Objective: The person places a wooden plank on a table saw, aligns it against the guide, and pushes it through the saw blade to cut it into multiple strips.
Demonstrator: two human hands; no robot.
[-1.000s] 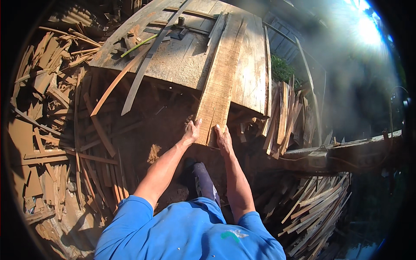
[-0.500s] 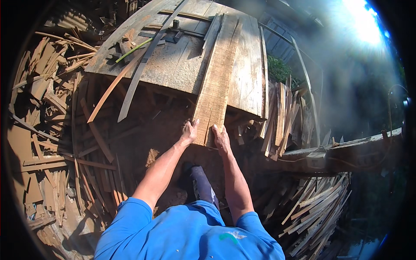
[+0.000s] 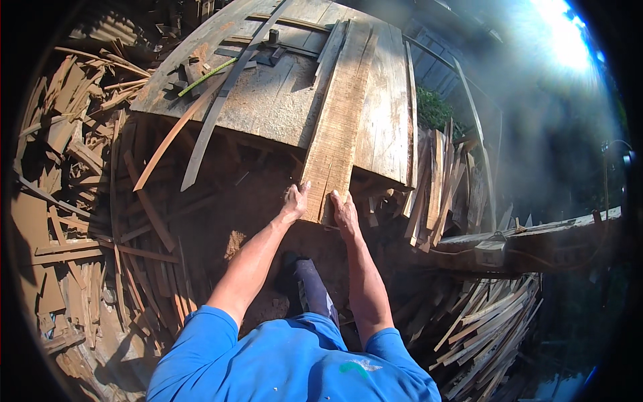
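Note:
A long rough-sawn board [image 3: 338, 120] lies along the sawdust-covered wooden table [image 3: 268, 114], its near end jutting out past the table's edge toward me. My left hand [image 3: 295, 199] grips the left side of that end. My right hand [image 3: 344, 213] grips its right side, thumb on the top face and other fingers mostly hidden. Left of the board, thin bent strips [image 3: 207, 137], dark offcuts and a long yellow-green stick-like thing [image 3: 204, 78] lie on the table. A narrow strip [image 3: 328, 53] runs beside the board.
Heaped scrap slats [image 3: 77, 147] fill the left side. Upright offcuts [image 3: 435, 187] lean beside the table's right end. A long dark beam [image 3: 536, 248] with a small metal box [image 3: 489, 251] crosses at right, above a pile of thin slats [image 3: 482, 315]. Haze and glare cover the upper right.
The view has shifted slightly, so the table and board sit a little farther left in the picture. Both hands keep their grip on the board's end, with little visible movement.

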